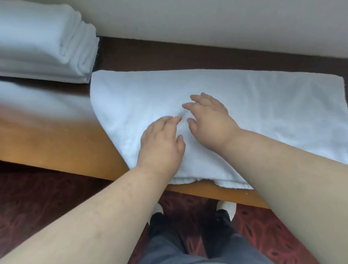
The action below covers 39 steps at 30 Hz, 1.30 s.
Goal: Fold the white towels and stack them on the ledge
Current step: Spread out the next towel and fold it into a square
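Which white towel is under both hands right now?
The flat towel spread on the ledge, pressed by left hand and right hand; the others sit stacked far-left.

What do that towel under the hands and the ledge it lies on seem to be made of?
The towel looks like white terry cloth, probably cotton: matte, nubby, softly creased. The ledge looks like varnished wood or wood-look laminate: smooth orange-brown with a glossy reflection. Which one, I cannot tell.

White towel (260,108), brown ledge (51,145), red patterned carpet (277,234).
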Tool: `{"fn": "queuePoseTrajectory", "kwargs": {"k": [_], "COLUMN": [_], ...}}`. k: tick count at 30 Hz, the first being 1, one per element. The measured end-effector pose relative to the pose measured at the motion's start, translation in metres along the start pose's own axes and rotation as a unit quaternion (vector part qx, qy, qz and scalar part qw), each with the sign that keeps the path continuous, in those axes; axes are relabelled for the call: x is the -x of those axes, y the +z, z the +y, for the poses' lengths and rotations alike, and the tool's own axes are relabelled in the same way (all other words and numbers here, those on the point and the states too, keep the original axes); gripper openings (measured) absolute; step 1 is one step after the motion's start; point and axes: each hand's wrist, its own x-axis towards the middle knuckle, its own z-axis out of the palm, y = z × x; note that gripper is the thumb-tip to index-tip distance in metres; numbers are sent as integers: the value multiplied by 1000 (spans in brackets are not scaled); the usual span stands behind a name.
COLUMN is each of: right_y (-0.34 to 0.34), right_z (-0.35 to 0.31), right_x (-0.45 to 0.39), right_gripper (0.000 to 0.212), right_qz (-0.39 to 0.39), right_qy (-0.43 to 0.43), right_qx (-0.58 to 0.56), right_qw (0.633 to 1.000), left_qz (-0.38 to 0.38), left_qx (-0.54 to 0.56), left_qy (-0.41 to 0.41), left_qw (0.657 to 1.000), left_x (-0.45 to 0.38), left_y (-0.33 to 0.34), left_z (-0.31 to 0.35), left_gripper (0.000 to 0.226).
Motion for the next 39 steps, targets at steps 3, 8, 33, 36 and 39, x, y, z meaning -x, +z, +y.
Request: {"fn": "queuePoseTrajectory", "kwargs": {"k": [3,8,33,36,39], "right_y": [3,24,57,57,61], "right_z": [-43,-65,-158,-165,-172], "right_x": [-51,-106,-111,-104,-105], "right_gripper": [45,48,63,90,101], "right_qz": [-23,-129,5,-3,14], "right_qy": [-53,-44,67,84,94], "right_qx": [13,119,-182,-209,-185], "right_qw": [998,983,981,974,978], "left_qz": [16,46,-84,-76,-86], "left_qx": [-10,2,427,451,419], "left_qy": [-34,-90,-216,-156,-119], "left_qw": [999,995,874,875,896], "left_x": [12,22,-134,-132,-132], "left_y": [-6,-13,-67,-66,-67], "left_z": [-33,-79,-170,-166,-164], "left_gripper": [52,60,8,10,19]}}
